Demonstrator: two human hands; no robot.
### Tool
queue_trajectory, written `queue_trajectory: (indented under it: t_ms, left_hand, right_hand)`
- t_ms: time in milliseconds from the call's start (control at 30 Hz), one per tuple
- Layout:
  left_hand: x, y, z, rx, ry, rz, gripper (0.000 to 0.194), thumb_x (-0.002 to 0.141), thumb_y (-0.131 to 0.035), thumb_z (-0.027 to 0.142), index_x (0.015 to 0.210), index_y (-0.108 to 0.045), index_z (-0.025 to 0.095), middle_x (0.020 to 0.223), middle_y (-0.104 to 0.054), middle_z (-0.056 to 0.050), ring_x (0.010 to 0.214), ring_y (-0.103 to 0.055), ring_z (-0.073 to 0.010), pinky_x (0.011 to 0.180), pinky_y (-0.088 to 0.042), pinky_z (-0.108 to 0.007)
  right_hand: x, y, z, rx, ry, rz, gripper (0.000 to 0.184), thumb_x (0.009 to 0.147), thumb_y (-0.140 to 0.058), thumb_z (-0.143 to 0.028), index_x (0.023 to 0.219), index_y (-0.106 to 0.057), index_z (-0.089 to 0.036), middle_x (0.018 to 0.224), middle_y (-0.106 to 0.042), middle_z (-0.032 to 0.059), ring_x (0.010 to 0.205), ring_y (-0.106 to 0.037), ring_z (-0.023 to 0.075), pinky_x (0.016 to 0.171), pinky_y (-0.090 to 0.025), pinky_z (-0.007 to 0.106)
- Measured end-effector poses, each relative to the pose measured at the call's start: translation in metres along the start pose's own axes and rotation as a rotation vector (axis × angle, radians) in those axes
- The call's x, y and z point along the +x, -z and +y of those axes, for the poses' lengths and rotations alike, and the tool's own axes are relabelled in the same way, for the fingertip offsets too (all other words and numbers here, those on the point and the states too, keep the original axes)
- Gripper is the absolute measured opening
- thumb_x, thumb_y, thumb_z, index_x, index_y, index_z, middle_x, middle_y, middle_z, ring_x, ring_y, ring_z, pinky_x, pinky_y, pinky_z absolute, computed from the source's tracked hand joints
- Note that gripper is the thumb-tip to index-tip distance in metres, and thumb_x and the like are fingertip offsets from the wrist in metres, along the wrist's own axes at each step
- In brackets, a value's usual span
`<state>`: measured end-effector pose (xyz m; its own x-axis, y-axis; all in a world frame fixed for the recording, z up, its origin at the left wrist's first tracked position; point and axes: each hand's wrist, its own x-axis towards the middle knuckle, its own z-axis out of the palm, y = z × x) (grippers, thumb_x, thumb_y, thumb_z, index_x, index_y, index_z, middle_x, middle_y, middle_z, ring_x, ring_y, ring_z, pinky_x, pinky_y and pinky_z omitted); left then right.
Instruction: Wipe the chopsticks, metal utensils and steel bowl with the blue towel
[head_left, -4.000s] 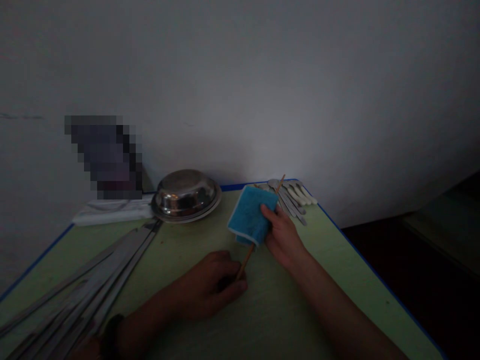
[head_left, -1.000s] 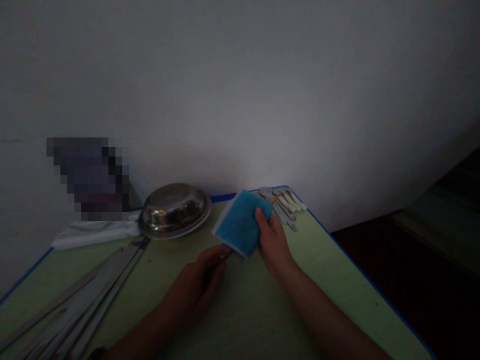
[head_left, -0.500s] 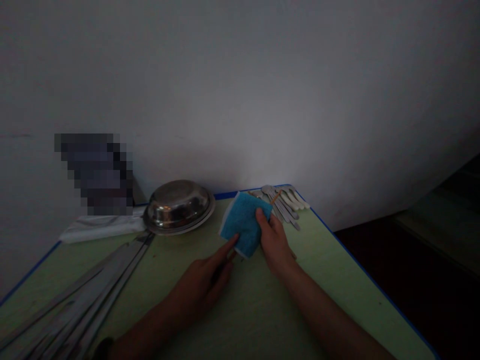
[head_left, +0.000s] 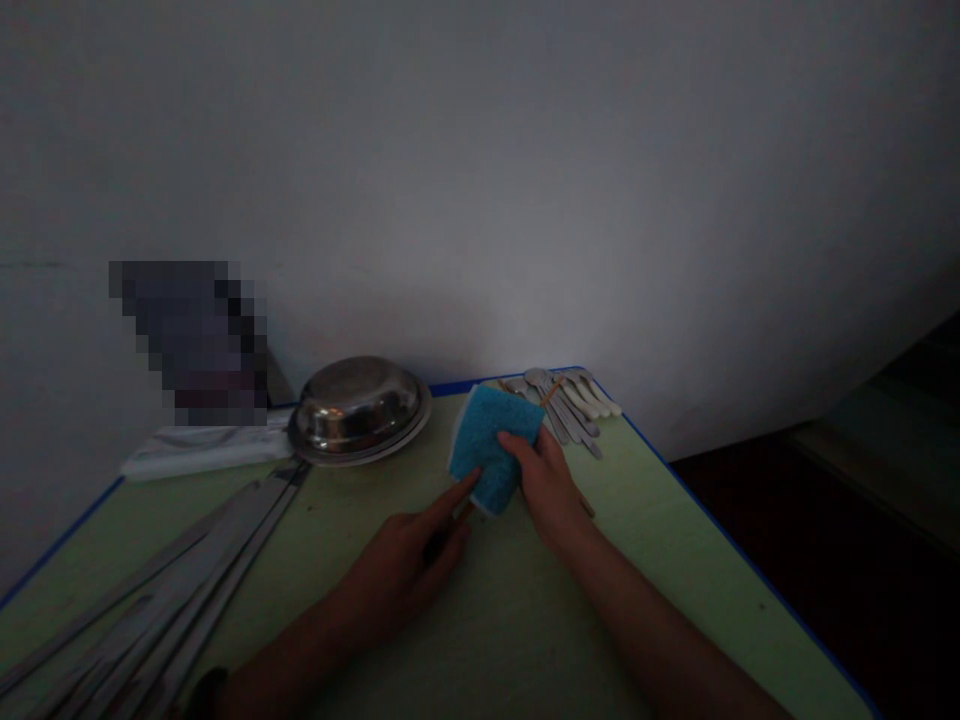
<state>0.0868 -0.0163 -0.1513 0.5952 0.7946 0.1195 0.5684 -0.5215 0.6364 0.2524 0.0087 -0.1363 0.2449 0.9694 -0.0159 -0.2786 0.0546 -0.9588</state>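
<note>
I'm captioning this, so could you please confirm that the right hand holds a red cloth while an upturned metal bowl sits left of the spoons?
In the head view, the cloth in the right hand is blue, not red; the upturned metal bowl does sit left of the spoons.

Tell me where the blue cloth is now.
The blue cloth is just below centre in the head view, held by the right hand and touched by the left hand; the spoons lie beyond it, to its right.
</note>
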Motion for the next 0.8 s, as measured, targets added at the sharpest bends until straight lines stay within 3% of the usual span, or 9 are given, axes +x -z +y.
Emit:
queue_trajectory:
  t_ms: [333, 567, 800]
  left_hand:
    - [0.0001, 0.0005, 0.0010, -0.019, 0.014, -0.009, 0.051, 0.091, -0.034, 0.025, 0.139, -0.023, 0.018, 0.055, -0.043, 0.009, 0.044, -0.040, -0.0082, 0.046, -0.029, -0.018]
    - [-0.0004, -0.0007, -0.0004, 0.002, 0.008, -0.004, 0.052, 0.089, -0.036, 0.023, 0.139, -0.023, 0.020, 0.055, -0.045, 0.009, 0.045, -0.041, -0.0082, 0.047, -0.029, -0.018]
    - [0.0007, 0.0006, 0.0013, -0.012, 0.013, -0.014, 0.051, 0.089, -0.034, 0.024, 0.139, -0.024, 0.018, 0.054, -0.044, 0.008, 0.044, -0.041, -0.0083, 0.046, -0.030, -0.018]
  right_hand:
    - [0.0014, -0.0007, 0.0022, 0.038, -0.010, -0.001, 0.027, 0.068, -0.061, -0.029, 0.094, -0.061, -0.023, 0.095, -0.068, 0.0000, 0.089, -0.062, 0.0189, 0.082, -0.047, 0.033]
    - [0.0002, 0.0004, -0.0049, 0.001, -0.063, 0.111, 0.029, 0.074, -0.055, -0.048, 0.088, -0.065, -0.024, 0.099, -0.067, 0.0028, 0.100, -0.058, 0.0212, 0.094, -0.038, 0.037]
    - [0.0040, 0.0012, 0.0023, 0.030, -0.020, 0.062, 0.031, 0.074, -0.054, -0.051, 0.086, -0.065, -0.024, 0.097, -0.067, 0.0029, 0.098, -0.059, 0.0210, 0.093, -0.039, 0.037]
